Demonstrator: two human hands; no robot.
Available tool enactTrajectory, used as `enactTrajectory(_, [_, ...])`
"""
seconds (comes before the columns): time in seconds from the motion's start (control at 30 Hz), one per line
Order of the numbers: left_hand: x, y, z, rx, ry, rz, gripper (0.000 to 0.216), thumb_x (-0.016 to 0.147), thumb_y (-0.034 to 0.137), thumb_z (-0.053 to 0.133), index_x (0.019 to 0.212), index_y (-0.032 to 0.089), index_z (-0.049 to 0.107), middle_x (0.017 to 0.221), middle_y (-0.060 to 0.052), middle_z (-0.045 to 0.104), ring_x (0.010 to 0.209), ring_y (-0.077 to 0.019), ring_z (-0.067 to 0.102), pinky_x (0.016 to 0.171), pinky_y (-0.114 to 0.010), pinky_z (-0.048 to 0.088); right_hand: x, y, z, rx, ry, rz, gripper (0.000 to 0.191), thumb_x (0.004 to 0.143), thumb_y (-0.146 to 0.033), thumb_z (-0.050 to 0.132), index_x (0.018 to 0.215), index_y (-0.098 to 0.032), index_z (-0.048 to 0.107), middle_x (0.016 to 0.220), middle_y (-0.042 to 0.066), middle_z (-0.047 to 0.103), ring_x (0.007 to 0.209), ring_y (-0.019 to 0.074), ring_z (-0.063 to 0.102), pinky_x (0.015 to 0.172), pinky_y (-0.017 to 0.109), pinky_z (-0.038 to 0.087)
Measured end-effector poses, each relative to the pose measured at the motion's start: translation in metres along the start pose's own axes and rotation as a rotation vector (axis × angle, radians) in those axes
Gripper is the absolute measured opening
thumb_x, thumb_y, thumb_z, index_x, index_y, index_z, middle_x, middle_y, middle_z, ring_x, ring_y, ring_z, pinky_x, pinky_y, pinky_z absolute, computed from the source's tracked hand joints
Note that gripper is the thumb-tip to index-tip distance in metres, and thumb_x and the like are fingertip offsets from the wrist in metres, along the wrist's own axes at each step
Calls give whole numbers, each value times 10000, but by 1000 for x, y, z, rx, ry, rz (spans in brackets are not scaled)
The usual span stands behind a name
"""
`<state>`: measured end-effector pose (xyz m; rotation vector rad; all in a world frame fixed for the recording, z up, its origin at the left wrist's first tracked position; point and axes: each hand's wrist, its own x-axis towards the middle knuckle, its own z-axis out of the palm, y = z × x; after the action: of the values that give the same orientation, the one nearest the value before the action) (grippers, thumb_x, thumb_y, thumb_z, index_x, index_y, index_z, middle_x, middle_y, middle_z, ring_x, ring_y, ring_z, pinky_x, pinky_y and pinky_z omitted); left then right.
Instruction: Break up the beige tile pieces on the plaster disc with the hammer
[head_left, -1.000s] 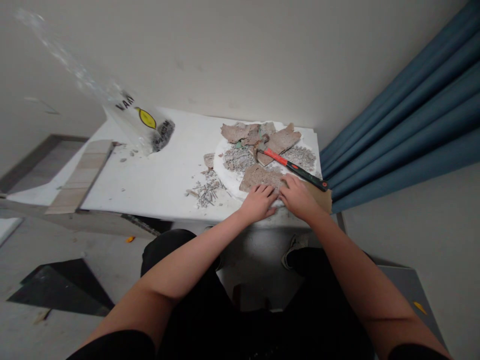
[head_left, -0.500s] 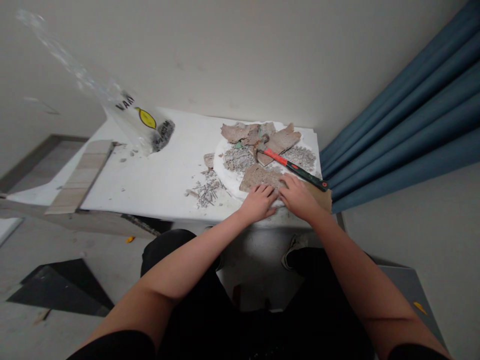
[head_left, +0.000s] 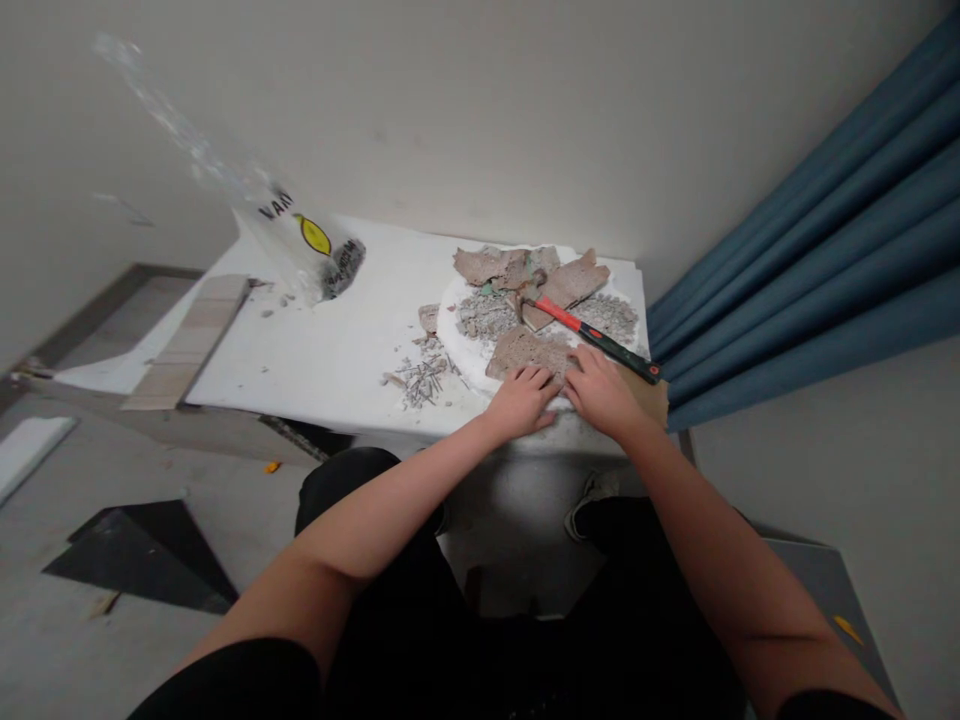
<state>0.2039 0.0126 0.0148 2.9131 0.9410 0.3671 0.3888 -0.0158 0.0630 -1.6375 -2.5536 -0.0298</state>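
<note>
My left hand (head_left: 523, 402) and my right hand (head_left: 599, 389) are side by side at the near edge of a rough brown broken slab (head_left: 529, 352). The fingers of both hands are bent over the slab's near and right parts, and what lies under them is hidden. The slab lies on a round white board (head_left: 457, 345). Just beyond it rests a hammer (head_left: 570, 322) with a red and black handle, its head among more brown broken pieces (head_left: 491, 266). Grey crumbled rubble (head_left: 484, 317) covers part of the round board.
Thin grey sticks and crumbs (head_left: 424, 378) lie on the white-covered table (head_left: 322, 370). A clear plastic bag (head_left: 300, 245) with a lemon print stands at the back left, near a wood-look plank (head_left: 191, 340). A blue curtain (head_left: 817, 235) hangs at right; cardboard (head_left: 649, 395) lies beside my right hand.
The view has swung slightly left, so the table and bag appear further right. My hands stay at the slab's near edge, with hardly any visible movement.
</note>
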Motion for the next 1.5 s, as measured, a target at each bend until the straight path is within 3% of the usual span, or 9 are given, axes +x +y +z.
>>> enactTrajectory(0.43, [0,-1,4,38,5,-4,516,881,448,603,1332,199,591,1355,-142,565,1235,-313,495,1032,-451,366,4,25,0,136,32,-175,143,922,-178,564,952,-206,702,1443,132,458,1459,339,287,1149,562,366])
enactTrajectory(0.7, [2,6,4,189,-8,72,521,916,378,553,1363,111,557,1380,-192,567,1294,-325,484,1082,-455,343,6,27,4,207,69,-199,168,893,-165,568,1003,-187,693,1439,143,460,1445,337,295,1153,555,363])
enactTrajectory(0.93, [-4,8,12,177,-43,29,612,917,324,540,1481,108,433,1496,-201,477,1382,-332,430,1087,-454,366,0,29,-25,285,306,-194,136,876,-155,539,952,-167,652,1398,186,481,1389,351,340,1164,580,294])
enactTrajectory(1.1, [-7,3,12,7,-25,-8,745,854,414,656,1501,141,409,1511,-183,469,1434,-332,381,1147,-473,332,-14,33,-26,380,376,-169,67,873,-213,565,882,-189,627,1298,172,523,1284,327,446,1107,552,352])
enactTrajectory(1.3, [-5,8,-10,-330,270,-182,477,902,446,603,1280,156,626,1195,-136,668,1167,-256,596,1023,-411,460,-14,35,-13,518,353,-123,71,827,-248,627,776,-201,609,1198,148,568,1188,312,512,1067,516,376])
enactTrajectory(1.4, [-7,20,-22,-524,243,-159,357,891,463,618,1073,170,710,965,-78,713,925,-196,653,862,-334,508,-13,21,-14,599,329,-142,95,841,-259,624,766,-202,612,1217,135,569,1206,292,517,1070,483,377])
enactTrajectory(1.5, [-9,32,-30,-647,228,-225,344,898,473,590,946,160,726,830,-45,706,752,-155,623,723,-279,488,-13,7,-20,666,306,-168,131,873,-270,610,764,-199,614,1212,128,581,1201,263,536,1057,436,394])
